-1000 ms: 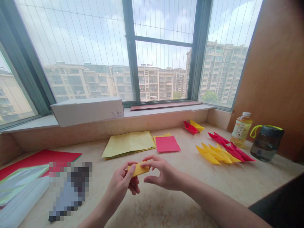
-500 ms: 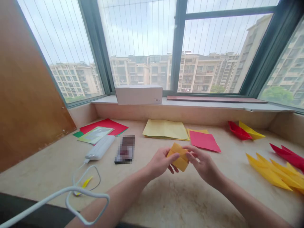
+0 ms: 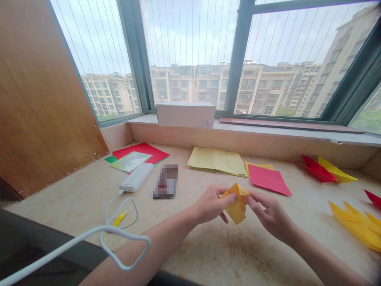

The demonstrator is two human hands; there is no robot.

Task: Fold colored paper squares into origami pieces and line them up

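Observation:
A piece of folded yellow-orange paper [image 3: 237, 205] is held in the air above the marble sill. My left hand [image 3: 212, 204] pinches its left side. My right hand [image 3: 268, 216] grips its right side with the fingertips. The paper's folds open into a loose, pointed shape, and my fingers hide part of it. Behind my hands lie a pink-red paper square [image 3: 268, 180] and a stack of pale yellow paper sheets [image 3: 217, 161].
Folded red and yellow paper boats [image 3: 318, 169] sit at the right, above yellow folded paper pieces [image 3: 354, 224]. On the left are a white power bank [image 3: 136, 177] with its cable, a pixelated object [image 3: 166, 182], and red paper sheets [image 3: 139, 153]. A white box [image 3: 185, 114] stands on the window ledge.
My view has turned slightly right and shifted. The yellow paper has been turned and opened into a more pointed shape, and my hands have moved slightly apart.

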